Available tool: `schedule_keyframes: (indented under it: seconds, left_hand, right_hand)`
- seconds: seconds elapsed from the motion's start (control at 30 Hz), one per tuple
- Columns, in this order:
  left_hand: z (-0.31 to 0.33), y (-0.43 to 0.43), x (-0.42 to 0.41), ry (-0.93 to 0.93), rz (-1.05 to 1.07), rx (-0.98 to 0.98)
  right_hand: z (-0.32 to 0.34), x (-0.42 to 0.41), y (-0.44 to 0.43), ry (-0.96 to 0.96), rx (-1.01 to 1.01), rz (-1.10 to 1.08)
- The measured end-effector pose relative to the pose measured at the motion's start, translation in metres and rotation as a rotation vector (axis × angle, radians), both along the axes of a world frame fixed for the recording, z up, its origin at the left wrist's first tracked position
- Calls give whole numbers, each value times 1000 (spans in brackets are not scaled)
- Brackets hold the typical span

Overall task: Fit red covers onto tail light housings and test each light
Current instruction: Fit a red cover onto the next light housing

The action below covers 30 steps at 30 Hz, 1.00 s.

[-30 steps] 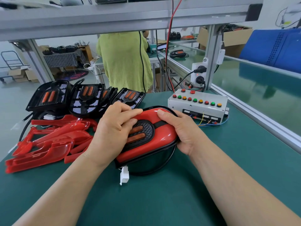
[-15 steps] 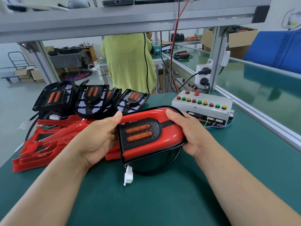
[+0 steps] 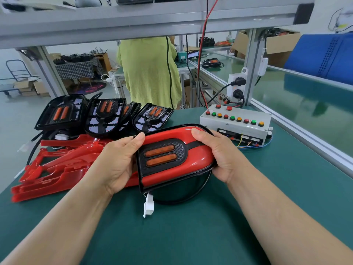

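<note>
I hold an assembled tail light [image 3: 191, 152] above the green mat, its red cover on a black housing with two orange lenses. My left hand [image 3: 116, 161] grips its left end, thumb on the top edge. My right hand [image 3: 219, 155] grips the rounded right end. A black cable loops beneath it and ends in a white connector [image 3: 148, 206] hanging over the mat. Loose red covers [image 3: 57, 169] lie piled at the left. Behind them stand several bare black housings [image 3: 107, 115]. The white tester box [image 3: 236, 123] with coloured buttons sits at the right rear.
An aluminium rail [image 3: 305, 131] borders the mat on the right, with a post carrying a power socket [image 3: 236, 87]. A person in a yellow-green shirt [image 3: 150, 73] stands beyond the bench. A metal shelf beam [image 3: 152, 18] crosses overhead, with red and black wires hanging down.
My left hand slid off the top of the cover to the light's left end. Both hands lifted the light and tilted its face toward me; the connector now dangles.
</note>
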State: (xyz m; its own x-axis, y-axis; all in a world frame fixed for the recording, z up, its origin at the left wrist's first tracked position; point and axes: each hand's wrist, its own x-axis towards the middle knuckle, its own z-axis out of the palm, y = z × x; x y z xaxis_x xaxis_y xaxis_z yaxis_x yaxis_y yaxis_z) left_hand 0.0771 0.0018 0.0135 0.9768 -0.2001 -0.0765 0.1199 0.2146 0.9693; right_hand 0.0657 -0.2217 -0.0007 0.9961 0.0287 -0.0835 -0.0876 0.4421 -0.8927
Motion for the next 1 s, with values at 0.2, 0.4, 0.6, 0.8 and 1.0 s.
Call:
schedule_keyframes:
  seconds: [0.2,0.4,0.6,0.8,1.0]
  left_hand:
    - [-3,-2,1,-32,83,30]
    - [-7,-6,2,-86,131,30]
    - [-6,-5,3,-87,116,35]
    - [-5,-10,0,-81,154,9]
    - [-3,-14,-4,-60,188,3]
  right_hand:
    - [2,0,0,-13,-19,-14]
    - [3,1,-3,-10,-39,-26]
    - [1,2,-3,-8,-44,-32]
    - [1,1,-3,-4,-38,-29]
    - [2,2,-3,-8,-23,-7]
